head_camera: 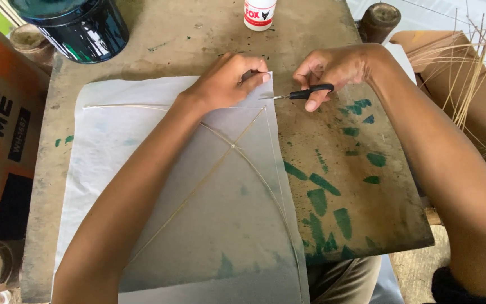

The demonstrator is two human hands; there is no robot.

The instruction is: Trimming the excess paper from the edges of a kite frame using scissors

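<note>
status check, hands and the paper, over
Left hand pinching top edge of thin white paper. Right hand holding black-handled scissors, blades at that edge. Thin stick frame lies on paper.

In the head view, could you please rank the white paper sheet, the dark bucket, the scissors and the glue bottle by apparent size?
1. white paper sheet
2. dark bucket, cut off by the frame
3. scissors and glue bottle: alike, both partly hidden, so unranked

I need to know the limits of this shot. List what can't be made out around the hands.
Head view only:
- Paper corner under the left hand: hidden by fingers.
- Scissors: handles wrapped by the right hand; blades too small to tell open or closed.
- Glue bottle: top cut off by the frame edge.
</note>
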